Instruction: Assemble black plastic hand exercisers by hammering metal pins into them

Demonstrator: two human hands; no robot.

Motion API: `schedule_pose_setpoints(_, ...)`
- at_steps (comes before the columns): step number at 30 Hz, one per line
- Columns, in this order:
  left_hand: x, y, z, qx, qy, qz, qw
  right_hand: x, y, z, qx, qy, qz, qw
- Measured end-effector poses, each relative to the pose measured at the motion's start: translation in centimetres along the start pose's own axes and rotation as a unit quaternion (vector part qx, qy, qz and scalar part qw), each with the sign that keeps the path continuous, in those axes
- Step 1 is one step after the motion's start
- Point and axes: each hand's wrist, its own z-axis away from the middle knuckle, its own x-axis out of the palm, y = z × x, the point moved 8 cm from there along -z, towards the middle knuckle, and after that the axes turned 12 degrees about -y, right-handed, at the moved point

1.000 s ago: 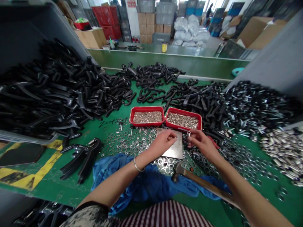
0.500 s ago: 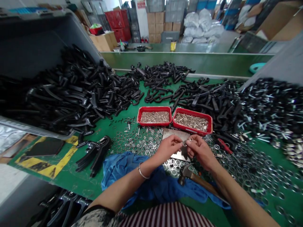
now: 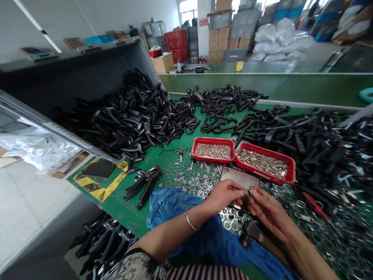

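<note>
My left hand [image 3: 225, 195] is closed in a pinch, thumb and fingertips against a small shiny metal part [image 3: 248, 192]. From the other side my right hand [image 3: 268, 208] pinches at the same part; its exact shape is too small to make out. Both hands are over the near edge of a flat metal plate [image 3: 240, 177]. Under my right hand lies a hammer [image 3: 256, 232], its wooden handle partly covered by my forearm. Metal rings [image 3: 231, 221] lie just below my fingers, next to a crumpled blue cloth [image 3: 171, 204].
Beyond the plate stand two red trays, one of tiny metal pieces [image 3: 214, 151], one of metal pins [image 3: 264, 163]. Black handle-like parts [image 3: 136, 112] spill from a tipped grey bin [image 3: 67, 136]. A red-handled tool [image 3: 315, 205] and loose rings lie at the right.
The view has swung left, so the bench appears farther right. My hands stay together over the plate, with the fingertips now closer around the small metal part.
</note>
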Motion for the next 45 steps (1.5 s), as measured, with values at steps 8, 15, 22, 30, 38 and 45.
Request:
schedule_pose_setpoints(8,-0.5,-0.1,0.5,0.014,0.023,-0.053,0.998,-1.1,0.9,-0.3,0.064,0.0,-0.039,0.997)
schedule_pose_setpoints(15,-0.3,0.0,0.1,0.023,-0.02,-0.074,0.997,-0.9,1.1,-0.5,0.081,-0.014,-0.027,0.996)
schedule_pose_setpoints(22,1.6,3.9,2.4,0.141,-0.05,-0.455,0.878,0.0,-2.5,0.0,0.025,-0.002,0.211,0.977)
schedule_pose_setpoints(30,-15.2,16.3,-0.7,0.063,0.167,-0.671,0.72,0.7,-8.7,3.5,-0.07,0.066,0.512,0.854)
schedule_pose_setpoints(38,-29.1,16.0,-7.1,-0.131,0.237,-0.737,0.62,-1.5,-6.9,5.0,-0.062,0.148,0.452,0.877)
schedule_pose_setpoints(45,-29.5,16.0,-6.8,-0.184,0.211,-0.662,0.695,-3.8,-4.6,5.0,-0.063,0.166,0.308,0.935)
